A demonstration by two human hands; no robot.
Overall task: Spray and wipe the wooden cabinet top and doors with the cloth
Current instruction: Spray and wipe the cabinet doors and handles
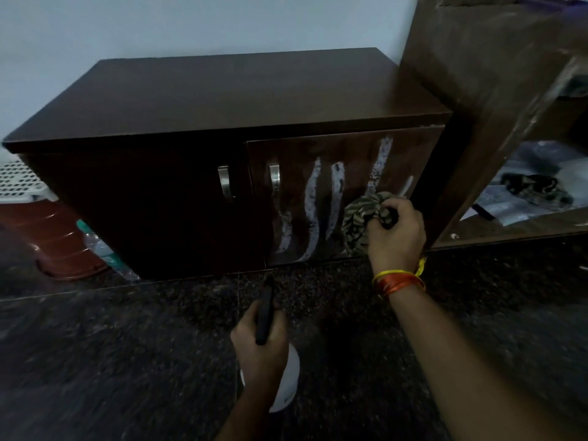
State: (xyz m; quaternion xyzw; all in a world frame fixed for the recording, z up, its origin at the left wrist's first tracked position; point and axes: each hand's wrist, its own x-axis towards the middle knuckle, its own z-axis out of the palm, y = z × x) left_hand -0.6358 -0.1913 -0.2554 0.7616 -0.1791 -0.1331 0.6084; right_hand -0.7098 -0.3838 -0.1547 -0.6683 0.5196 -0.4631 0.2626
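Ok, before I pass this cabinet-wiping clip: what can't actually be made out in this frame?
- Spray bottle, head view: the left hand covers most of it; no label shows.
- Cloth: bunched in the right hand, so its size is unclear.
- Left door: too dark to tell whether it is wiped.
- Clear bottle left of the cabinet: partly hidden by the cabinet side.
- Shelf items: blurred.
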